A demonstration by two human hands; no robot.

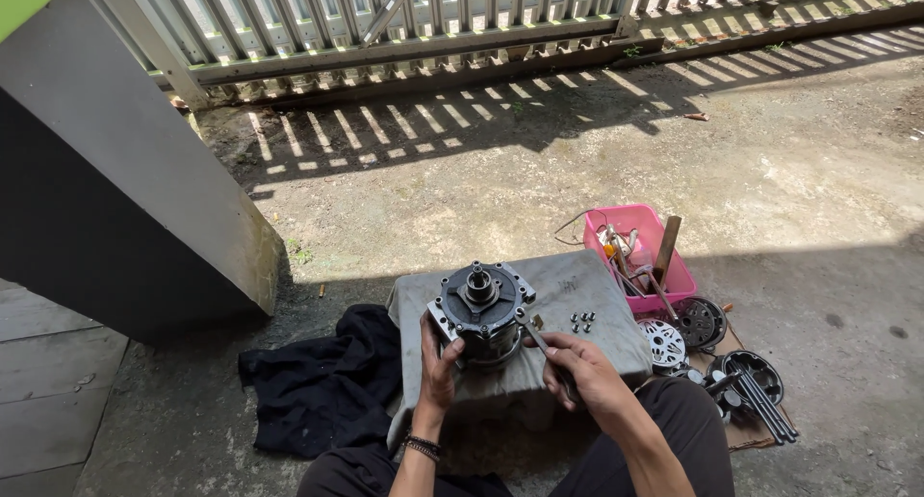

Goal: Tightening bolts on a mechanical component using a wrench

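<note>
A round metal machine unit (482, 306) with a dark front plate and a centre shaft stands on a grey cloth-covered block (577, 295). My left hand (439, 360) presses against its left side. My right hand (579, 367) holds a slim metal wrench (535, 334) whose head touches the unit's right edge. Several small bolts (581, 321) lie loose on the cloth to the right of the unit.
A pink plastic tray (647, 229) with tools and a wooden handle sits behind the block on the right. Round metal plates (700, 321) and long rods (765, 401) lie on the ground at right. A black cloth (322, 382) lies left. A metal gate (404, 25) stands beyond the concrete yard.
</note>
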